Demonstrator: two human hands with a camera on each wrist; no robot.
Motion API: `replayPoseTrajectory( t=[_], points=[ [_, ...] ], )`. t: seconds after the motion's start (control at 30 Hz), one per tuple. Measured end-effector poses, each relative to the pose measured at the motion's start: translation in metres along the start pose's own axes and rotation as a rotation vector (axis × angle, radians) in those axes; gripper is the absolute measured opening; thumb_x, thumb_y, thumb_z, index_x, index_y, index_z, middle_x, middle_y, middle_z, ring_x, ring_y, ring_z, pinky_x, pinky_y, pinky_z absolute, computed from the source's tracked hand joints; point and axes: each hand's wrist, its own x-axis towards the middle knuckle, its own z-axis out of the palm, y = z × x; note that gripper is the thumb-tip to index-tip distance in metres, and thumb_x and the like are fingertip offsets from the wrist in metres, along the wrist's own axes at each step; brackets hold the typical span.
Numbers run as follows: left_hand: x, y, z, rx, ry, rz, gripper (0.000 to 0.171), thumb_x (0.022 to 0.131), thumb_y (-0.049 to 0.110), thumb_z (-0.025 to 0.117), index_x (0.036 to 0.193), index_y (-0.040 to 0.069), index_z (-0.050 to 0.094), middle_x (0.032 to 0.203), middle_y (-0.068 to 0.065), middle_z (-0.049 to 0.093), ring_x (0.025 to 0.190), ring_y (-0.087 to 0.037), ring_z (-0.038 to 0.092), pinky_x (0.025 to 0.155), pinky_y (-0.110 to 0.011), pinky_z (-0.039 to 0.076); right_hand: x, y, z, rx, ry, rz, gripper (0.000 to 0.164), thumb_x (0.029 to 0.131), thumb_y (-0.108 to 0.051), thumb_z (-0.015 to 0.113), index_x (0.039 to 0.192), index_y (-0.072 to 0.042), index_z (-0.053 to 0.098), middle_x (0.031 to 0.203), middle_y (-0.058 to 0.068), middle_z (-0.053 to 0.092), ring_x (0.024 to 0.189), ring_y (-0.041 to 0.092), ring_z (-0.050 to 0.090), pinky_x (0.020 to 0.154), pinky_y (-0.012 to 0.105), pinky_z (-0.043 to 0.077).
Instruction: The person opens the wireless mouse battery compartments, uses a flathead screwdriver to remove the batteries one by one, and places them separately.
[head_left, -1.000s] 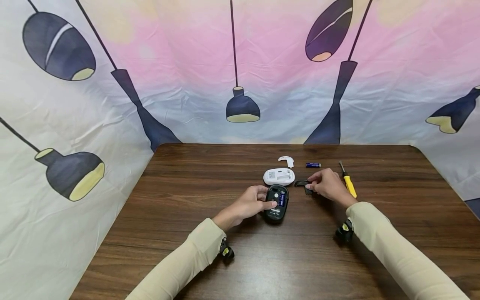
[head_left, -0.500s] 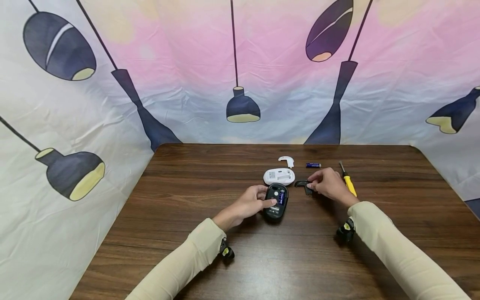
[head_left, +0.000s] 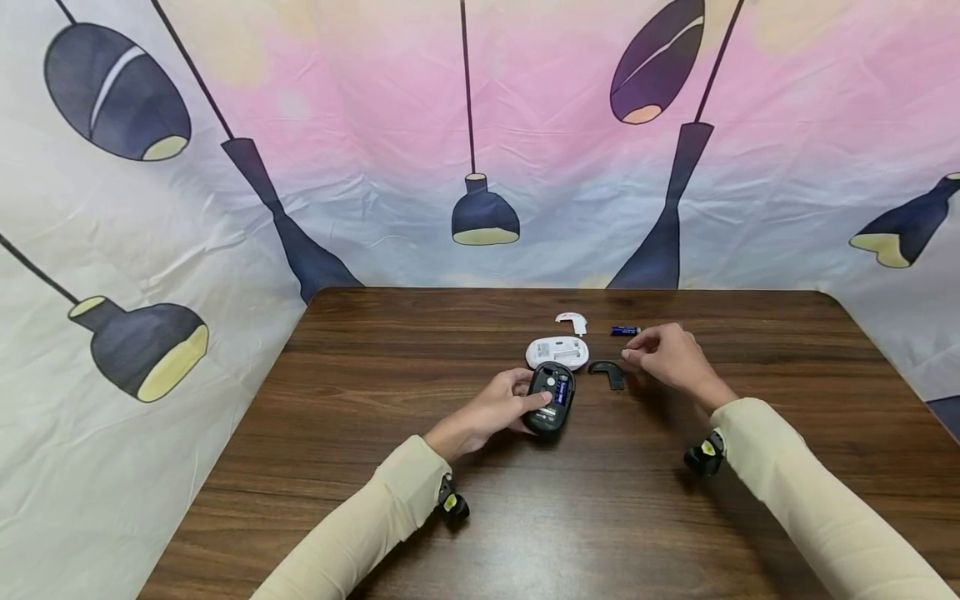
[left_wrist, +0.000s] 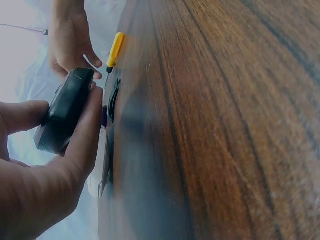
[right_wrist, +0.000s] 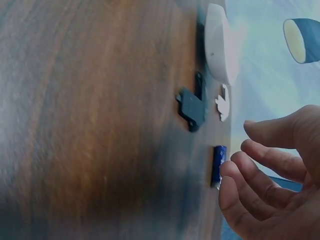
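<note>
My left hand [head_left: 491,412] grips a black computer mouse [head_left: 550,418] with its underside turned up, the thumb lying across it. A blue battery [head_left: 562,390] sits in the mouse's uncovered compartment. Nothing is held by my right hand [head_left: 670,357], whose fingers are loosely bent above the table in the right wrist view. Just left of and below that hand lies a black battery cover [head_left: 615,379], apart from the fingers. Near its fingertips is a loose blue battery [head_left: 624,331] on the table.
Behind the black mouse lies a white mouse [head_left: 542,354], underside up, its battery slot exposed. A white battery cover [head_left: 577,323] lies farther back. The left wrist view shows a yellow-handled screwdriver [left_wrist: 115,50], hidden behind my right hand in the head view. All lies on a wooden table [head_left: 375,350].
My right hand has let go of the black cover and moved up and to the right, covering the screwdriver. The black mouse has risen slightly in my left hand.
</note>
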Motion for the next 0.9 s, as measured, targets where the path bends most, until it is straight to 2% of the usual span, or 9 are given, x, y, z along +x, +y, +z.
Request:
replayPoseTrajectory(
  t=[0.37,0.63,0.9],
  points=[
    [0.001,0.001,-0.001,-0.047,-0.014,0.003,0.045,0.1,0.005,0.062,0.137,-0.015,0.046,0.118,-0.023,0.065,0.093,-0.022,0.069,0.08,-0.036,0.064,-0.006,0.01,-0.024,-0.046,0.022,0.02,0.03,0.096,-0.027,0.071,0.109,0.0,0.075,0.1,0.015,0.072,0.087,0.029,0.063,0.066,0.037,0.052],
    [0.003,0.0,-0.001,-0.02,-0.005,-0.008,0.053,0.092,0.0,0.07,0.138,-0.013,0.047,0.119,-0.022,0.068,0.095,-0.024,0.071,0.08,-0.034,0.064,-0.011,0.025,-0.036,-0.059,0.032,0.061,0.042,0.094,-0.037,0.072,0.113,0.001,0.072,0.108,0.02,0.07,0.096,0.036,0.063,0.078,0.051,0.054],
    [0.003,0.0,-0.002,-0.029,-0.013,-0.006,0.056,0.097,0.004,0.066,0.143,-0.015,0.04,0.123,-0.025,0.066,0.097,-0.023,0.07,0.079,-0.032,0.064,-0.017,0.039,-0.042,-0.115,0.057,0.077,0.048,0.094,-0.035,0.073,0.113,0.008,0.07,0.105,0.024,0.07,0.094,0.04,0.063,0.076,0.057,0.053]
  ],
)
